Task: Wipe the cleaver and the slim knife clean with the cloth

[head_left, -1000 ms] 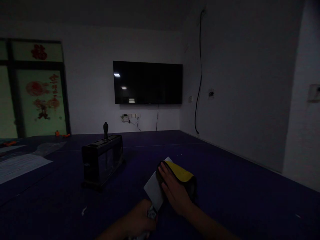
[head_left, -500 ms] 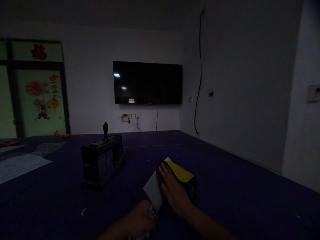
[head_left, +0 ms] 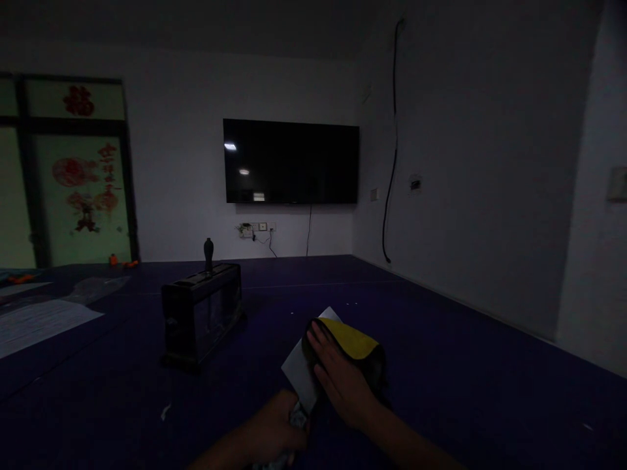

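In a dim room, my left hand is closed around the handle of a cleaver, low in the middle of the view. The wide pale blade of the cleaver points up and away from me. My right hand presses flat on a folded cloth, yellow on top and dark at its edge, which lies against the blade's right face. The fingers of that hand are stretched out over the cloth.
A dark knife block with one handle sticking up stands to the left on the dark blue surface. Pale sheets lie at far left. A wall television and a hanging cable are behind.
My right hand and the cloth have crept slightly up and left along the blade. The view has shifted a little to the left.
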Demonstrator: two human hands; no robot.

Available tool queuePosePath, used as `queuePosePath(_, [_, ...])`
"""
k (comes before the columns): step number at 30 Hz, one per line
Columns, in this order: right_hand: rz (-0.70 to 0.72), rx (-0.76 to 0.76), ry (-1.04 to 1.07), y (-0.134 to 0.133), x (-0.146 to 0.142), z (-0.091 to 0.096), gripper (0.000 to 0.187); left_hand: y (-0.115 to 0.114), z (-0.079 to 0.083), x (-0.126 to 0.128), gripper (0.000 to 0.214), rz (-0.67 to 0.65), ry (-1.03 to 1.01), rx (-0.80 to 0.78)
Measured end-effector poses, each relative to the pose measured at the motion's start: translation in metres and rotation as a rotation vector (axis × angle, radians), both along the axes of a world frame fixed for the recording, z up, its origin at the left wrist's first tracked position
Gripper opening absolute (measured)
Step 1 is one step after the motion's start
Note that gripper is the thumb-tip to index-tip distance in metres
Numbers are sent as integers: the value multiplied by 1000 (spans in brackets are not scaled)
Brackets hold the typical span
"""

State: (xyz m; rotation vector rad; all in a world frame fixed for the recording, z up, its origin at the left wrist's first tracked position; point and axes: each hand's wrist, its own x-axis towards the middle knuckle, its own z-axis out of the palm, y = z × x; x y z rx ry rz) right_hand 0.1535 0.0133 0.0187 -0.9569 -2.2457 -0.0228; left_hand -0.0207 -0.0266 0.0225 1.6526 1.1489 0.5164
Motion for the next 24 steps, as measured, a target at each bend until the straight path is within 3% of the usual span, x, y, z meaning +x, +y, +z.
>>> queuePosePath(14, [-31,16,113,6,3,-2,48,-1,1,-3,20,-41,1,54])
queuePosePath(24, [-42,22,76,7,2,-3,49,-1,-1,-3,16,-18,14,56])
